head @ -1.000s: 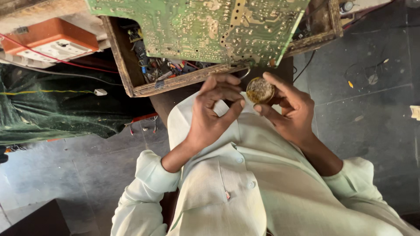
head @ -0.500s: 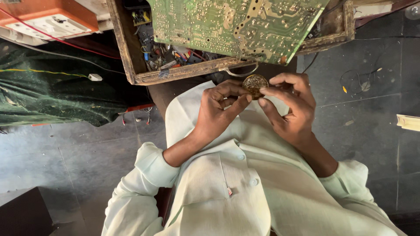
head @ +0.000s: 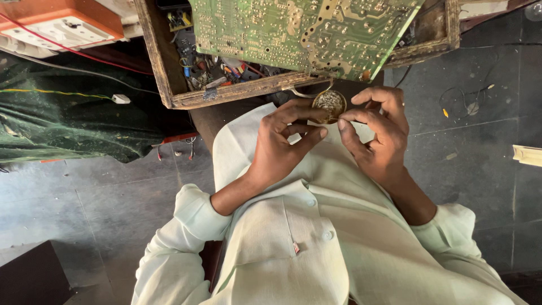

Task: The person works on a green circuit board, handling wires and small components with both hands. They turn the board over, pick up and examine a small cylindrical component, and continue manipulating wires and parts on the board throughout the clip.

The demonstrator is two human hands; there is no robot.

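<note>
Brass-coloured and round, a small tin (head: pixel 329 105) is being pinched between the left hand (head: pixel 280 144) and right hand (head: pixel 379 135), fingertips closing on its rim, steadying it just near the far green circuit board (head: pixel 293 31) in its wooden tray (head: pixel 226 93).

Your left hand (head: pixel 279 149) and right hand (head: pixel 378 141) are meeting in front of your chest, holding a small round tin (head: pixel 329 104) between them; fingers (head: pixel 307 113) of both hands are touching its rim. Just beyond the tin, a circuit board (head: pixel 305 34) is lying across a wooden tray (head: pixel 155 62), overhanging the tray's near edge. Small components (head: pixel 209 70) are sitting inside the tray, under the board's left end. A meter box (head: pixel 62 22) is resting far left, beyond a cloth (head: pixel 68 124) spreading over the floor (head: pixel 90 203). Loose wire (head: pixel 468 101) is lying on the floor to your right.
</note>
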